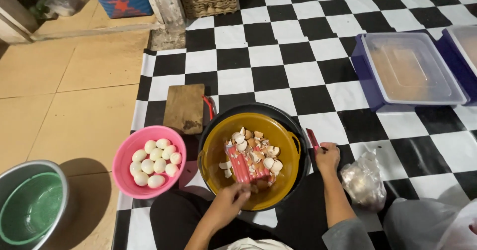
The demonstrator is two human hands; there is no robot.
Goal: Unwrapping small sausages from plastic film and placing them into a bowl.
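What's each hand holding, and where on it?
Left hand grips the red-striped wrapper at its near end, inside the yellow bowl. Right hand rests by a red-handled tool; grip unclear.

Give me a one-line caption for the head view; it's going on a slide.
Left hand at a yellow bowl of eggshells, right hand beside it, pink bowl of peeled eggs nearby.

A pink bowl (149, 162) of peeled eggs (155, 162) is sitting on the checkered mat (278, 56). Just behind the pink bowl, a wooden cutting board (185, 108) is lying flat. Well to the left of the pink bowl, a metal basin (31, 204) with a green inside is resting on the tan floor. Far to the right of the pink bowl, a lidded clear container (412, 70) is standing.
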